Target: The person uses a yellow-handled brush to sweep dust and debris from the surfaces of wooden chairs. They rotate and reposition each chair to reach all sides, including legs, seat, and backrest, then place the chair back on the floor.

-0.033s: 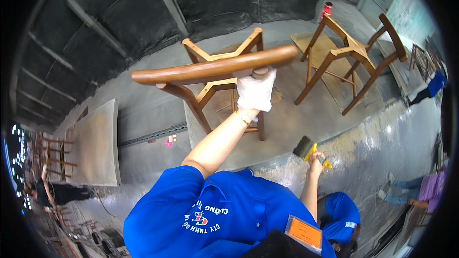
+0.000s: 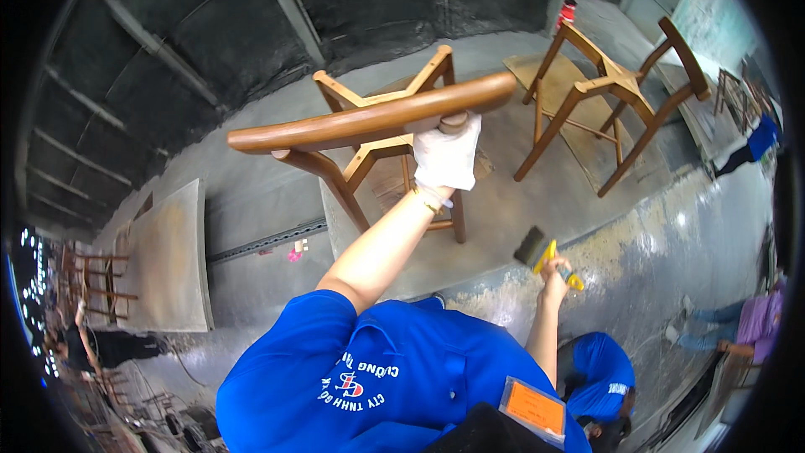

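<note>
One brown chair frame (image 2: pixel 377 117) stands at centre on a scuffed grey surface (image 2: pixel 503 218). The gloved left hand (image 2: pixel 447 153) appears wrapped around its right upright; the right hand (image 2: pixel 553 273), fingers closed, grips a yellow-handled brush (image 2: pixel 547 258), near right. Judged risks: uneven pull could tip the frame; careless bristle contact could mark it. Second chair frame (image 2: pixel 618 75) far right; dark wall (image 2: pixel 210 25) behind.
</note>
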{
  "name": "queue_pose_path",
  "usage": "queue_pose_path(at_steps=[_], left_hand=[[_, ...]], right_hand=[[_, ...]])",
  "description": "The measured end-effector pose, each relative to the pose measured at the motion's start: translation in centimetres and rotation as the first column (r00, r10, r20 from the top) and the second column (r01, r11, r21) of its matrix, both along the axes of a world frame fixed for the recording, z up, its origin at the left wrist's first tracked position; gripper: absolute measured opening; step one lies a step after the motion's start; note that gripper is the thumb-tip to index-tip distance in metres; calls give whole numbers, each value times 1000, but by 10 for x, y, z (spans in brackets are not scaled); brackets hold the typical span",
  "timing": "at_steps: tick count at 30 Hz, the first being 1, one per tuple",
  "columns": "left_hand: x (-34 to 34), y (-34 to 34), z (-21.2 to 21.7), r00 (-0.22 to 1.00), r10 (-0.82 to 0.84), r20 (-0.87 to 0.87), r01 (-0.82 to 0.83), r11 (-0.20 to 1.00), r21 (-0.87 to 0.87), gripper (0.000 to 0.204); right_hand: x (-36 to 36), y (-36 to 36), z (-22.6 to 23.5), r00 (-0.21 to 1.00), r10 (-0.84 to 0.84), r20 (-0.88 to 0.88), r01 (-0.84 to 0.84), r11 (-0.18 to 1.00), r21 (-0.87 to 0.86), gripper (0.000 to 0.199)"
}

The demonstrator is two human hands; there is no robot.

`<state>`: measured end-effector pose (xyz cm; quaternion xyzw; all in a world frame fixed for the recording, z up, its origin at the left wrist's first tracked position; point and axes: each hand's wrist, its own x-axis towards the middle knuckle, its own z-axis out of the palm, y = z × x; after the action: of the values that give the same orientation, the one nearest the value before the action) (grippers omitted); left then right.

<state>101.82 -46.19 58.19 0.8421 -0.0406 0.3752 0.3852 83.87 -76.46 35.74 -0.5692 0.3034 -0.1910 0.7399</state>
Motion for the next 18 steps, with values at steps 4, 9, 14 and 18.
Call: queue_pose_path(at_steps=[4,9,14,18], left_hand=[[1,-4,17,962,-233,-142,148,883,-446,35],[-26,50,-21,977,-208,-51,195,961,-198,62],[-108,175,-193,840,-345,-420,355,933,-56,62],[-262,299,-341,347,86,-934,321,925,204,43]], right_hand=[[43,63,136,850,179,496,-120,982,-148,18],[91,162,251,688,389,613,180,727,-663,18],[56,292,273,403,754,519,-19,574,-819,15],[53,288,281,471,577,667,-58,775,-629,17]])
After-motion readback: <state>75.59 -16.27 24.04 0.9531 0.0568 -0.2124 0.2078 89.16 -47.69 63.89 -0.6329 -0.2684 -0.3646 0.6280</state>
